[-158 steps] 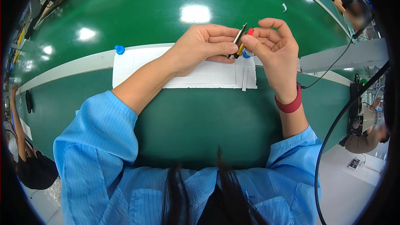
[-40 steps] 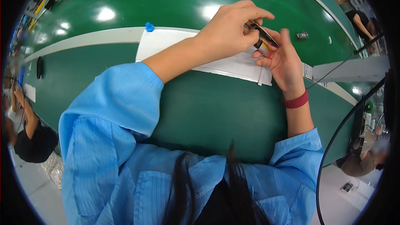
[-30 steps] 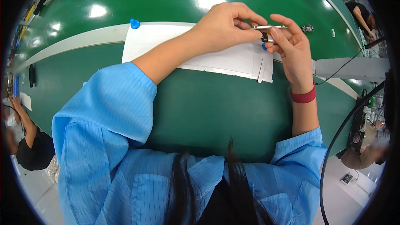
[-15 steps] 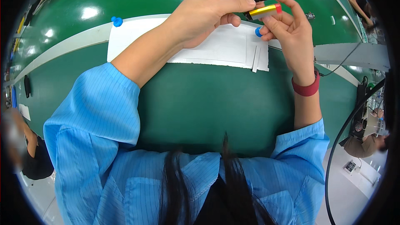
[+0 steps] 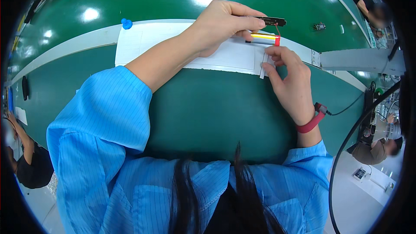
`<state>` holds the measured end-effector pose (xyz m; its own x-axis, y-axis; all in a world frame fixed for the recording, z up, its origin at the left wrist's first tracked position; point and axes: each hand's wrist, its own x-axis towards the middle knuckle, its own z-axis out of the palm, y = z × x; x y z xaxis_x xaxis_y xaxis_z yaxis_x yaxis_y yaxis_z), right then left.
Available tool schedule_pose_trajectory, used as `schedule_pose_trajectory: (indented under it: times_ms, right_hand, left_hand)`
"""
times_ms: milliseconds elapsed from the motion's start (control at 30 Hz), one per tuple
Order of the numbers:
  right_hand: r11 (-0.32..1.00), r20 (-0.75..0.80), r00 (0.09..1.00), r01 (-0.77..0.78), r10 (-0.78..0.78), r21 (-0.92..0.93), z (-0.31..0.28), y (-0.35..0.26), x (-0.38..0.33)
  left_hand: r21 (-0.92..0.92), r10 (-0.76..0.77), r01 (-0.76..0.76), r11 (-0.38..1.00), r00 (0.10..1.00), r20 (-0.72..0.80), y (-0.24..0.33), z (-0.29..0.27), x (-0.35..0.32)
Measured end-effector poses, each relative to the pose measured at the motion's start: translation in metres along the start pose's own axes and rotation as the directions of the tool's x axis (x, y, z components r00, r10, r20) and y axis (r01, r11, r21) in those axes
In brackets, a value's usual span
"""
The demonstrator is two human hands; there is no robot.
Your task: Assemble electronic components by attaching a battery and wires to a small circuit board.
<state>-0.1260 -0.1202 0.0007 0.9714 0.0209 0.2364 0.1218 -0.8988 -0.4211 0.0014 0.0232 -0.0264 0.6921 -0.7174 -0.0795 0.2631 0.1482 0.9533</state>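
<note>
My left hand [image 5: 227,24] pinches a narrow black circuit board [image 5: 273,21] between thumb and fingers, over the far part of the sheet. A cylindrical yellow-and-silver battery [image 5: 263,39] with a red end is just below the board. A thin red wire runs between the two at their right ends, and the battery's left end is partly behind my fingers. My right hand [image 5: 291,76] is open at the right end of the white paper sheet [image 5: 225,56]. Its thumb and forefinger are apart, close to a thin white strip [image 5: 262,64] on that sheet.
A blue knob-like pin [image 5: 126,24] sits at the sheet's far left corner. A small electronic module [image 5: 319,26] lies on the green table beyond. A pale rail [image 5: 359,60] reaches in from the right, and a cable leads from the red wristband [image 5: 311,123]. Other people work at both sides.
My right hand has left the battery and moved down and nearer, to the white strip. My left hand has come slightly nearer with the board, and the battery now hangs lower.
</note>
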Motion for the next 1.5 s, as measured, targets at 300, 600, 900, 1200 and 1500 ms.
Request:
schedule_pose_trajectory:
  times_ms: [300,600,900,1200,1500]
  right_hand:
    - [0.625,0.157,0.963,-0.262,0.219,0.735,-0.042,-0.008,0.013]
    - [0.406,-0.073,0.940,-0.073,0.333,0.911,0.018,0.025,0.055]
    - [0.437,-0.124,0.929,-0.043,0.348,0.899,0.032,0.028,0.058]
    - [0.583,-0.202,0.936,-0.005,0.289,0.812,0.035,0.029,0.059]
    - [0.678,-0.282,0.937,0.073,0.204,0.732,0.048,0.026,0.062]
  left_hand:
    - [-0.319,-0.111,0.133,0.938,0.990,0.087,-0.001,-0.015,0.001]
    - [-0.344,-0.111,0.143,0.928,0.988,0.110,0.005,-0.017,-0.004]
    - [-0.341,-0.087,0.126,0.932,0.988,0.129,-0.010,-0.025,0.004]
    - [-0.308,-0.066,0.108,0.945,0.987,0.144,-0.010,-0.029,0.004]
    - [-0.284,-0.064,0.099,0.954,0.989,0.130,-0.015,-0.038,0.001]
